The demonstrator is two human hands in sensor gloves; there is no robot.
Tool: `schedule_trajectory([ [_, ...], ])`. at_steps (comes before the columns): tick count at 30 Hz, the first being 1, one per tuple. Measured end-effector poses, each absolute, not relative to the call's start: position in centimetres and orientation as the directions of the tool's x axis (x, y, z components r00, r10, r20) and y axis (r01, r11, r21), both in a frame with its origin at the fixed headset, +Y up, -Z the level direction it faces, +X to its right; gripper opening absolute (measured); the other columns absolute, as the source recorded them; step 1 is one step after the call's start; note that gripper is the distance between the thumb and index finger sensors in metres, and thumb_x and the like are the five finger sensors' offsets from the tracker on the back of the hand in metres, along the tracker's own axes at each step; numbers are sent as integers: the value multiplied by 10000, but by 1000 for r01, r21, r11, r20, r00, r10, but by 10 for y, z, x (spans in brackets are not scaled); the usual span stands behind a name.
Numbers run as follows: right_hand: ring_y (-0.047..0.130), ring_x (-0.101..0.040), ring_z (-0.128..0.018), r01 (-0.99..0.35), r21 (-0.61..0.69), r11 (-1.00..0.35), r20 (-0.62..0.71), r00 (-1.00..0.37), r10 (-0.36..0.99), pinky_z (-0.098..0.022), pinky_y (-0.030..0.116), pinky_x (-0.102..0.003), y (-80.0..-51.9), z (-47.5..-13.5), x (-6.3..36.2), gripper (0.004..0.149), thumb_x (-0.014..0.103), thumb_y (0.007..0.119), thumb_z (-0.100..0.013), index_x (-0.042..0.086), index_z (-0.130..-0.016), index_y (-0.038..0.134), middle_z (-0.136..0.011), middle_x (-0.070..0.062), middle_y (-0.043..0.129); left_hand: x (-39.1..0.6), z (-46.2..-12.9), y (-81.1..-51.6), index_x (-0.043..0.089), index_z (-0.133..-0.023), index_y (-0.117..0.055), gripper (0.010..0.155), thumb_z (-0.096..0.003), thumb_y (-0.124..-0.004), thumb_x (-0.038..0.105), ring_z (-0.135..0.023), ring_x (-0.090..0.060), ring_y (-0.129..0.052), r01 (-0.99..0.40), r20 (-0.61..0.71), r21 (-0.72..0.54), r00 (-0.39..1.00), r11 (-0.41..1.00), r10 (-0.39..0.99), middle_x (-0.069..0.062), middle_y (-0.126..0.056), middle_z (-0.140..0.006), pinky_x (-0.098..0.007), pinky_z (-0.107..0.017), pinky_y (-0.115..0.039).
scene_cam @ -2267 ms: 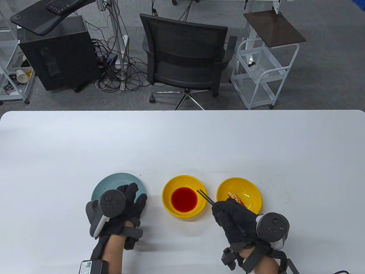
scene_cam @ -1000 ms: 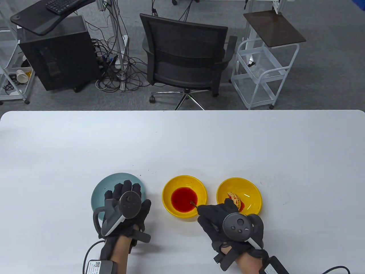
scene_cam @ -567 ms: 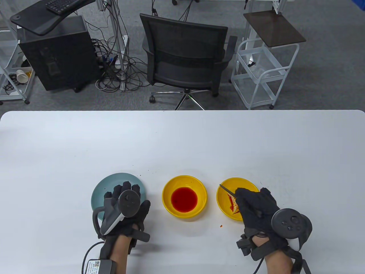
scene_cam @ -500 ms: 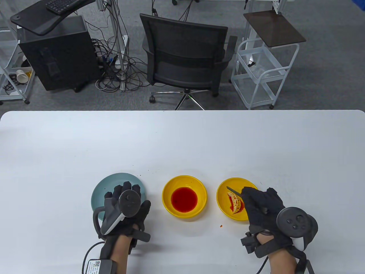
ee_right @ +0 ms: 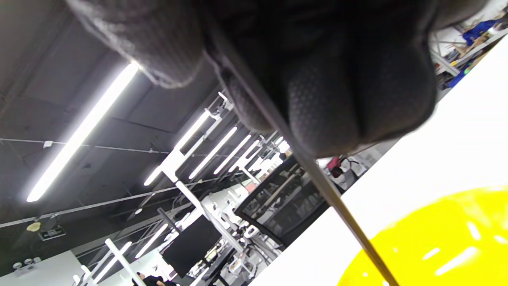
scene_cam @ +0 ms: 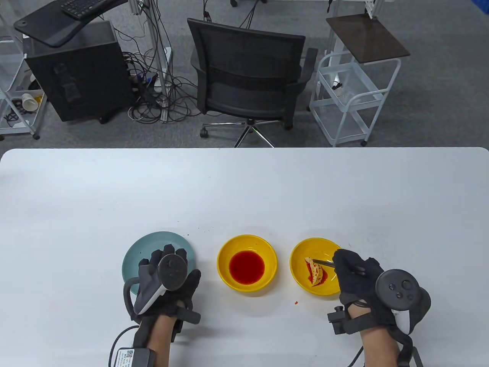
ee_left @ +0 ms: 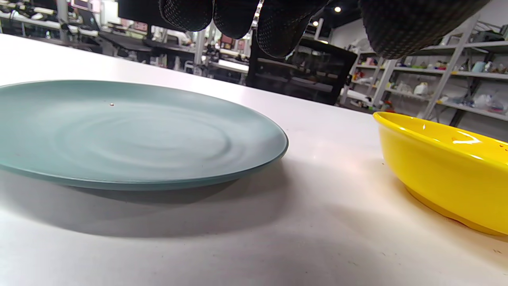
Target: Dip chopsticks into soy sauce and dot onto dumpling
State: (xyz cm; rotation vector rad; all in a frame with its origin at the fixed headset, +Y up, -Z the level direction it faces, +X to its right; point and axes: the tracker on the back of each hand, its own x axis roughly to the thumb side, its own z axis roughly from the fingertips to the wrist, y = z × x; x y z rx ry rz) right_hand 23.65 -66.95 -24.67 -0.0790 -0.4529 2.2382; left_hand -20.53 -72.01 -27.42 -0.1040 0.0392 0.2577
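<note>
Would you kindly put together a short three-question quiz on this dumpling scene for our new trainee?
1. True or false: the chopsticks in the right hand point at the dumpling.
2. Which dish lies under the left hand? A) the yellow sauce bowl B) the teal plate C) the dumpling bowl
3. Fill in: the red sauce sits in the ____ of the three dishes.

Key
1. True: the tips lie at the dumpling's upper end, inside the right yellow bowl.
2. B: the fingers lie over the teal plate, holding nothing.
3. Middle: the yellow sauce bowl stands between the plate and the dumpling bowl.
</note>
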Motion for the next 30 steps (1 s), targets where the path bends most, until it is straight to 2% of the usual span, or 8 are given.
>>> schedule_trajectory([
  [14,1037,-452,-439,-739,-338,-583,79,-640,764,-634,573,-742,-666,-244,244,526,487,768,-428,63,-674,959,-513,-198,1082,-206,-274,-721,199,-1101,-579,772,-475,-712,629,-1082,-458,-508,-262,-62,-116,965,958,256,-81,-443,-1185,-716,-726,-379],
  [21,983,-470,-555,-749,-351,-563,98,-627,773,-657,518,-755,-666,-244,245,534,480,751,-433,83,-755,903,-633,-205,1028,-206,-274,-721,200,-1101,-580,771,-475,-713,630,-1081,-459,-510,-262,-63,-122,965,957,256,-81,-443,-1185,-716,-725,-379],
  [30,980,-472,-560,-731,-293,-616,78,-660,747,-656,508,-761,-672,-248,240,533,479,751,-433,81,-750,909,-635,-203,1028,-207,-274,-723,200,-1101,-580,771,-475,-711,631,-1080,-461,-510,-269,-71,-146,963,952,262,-83,-440,-1186,-717,-725,-377],
])
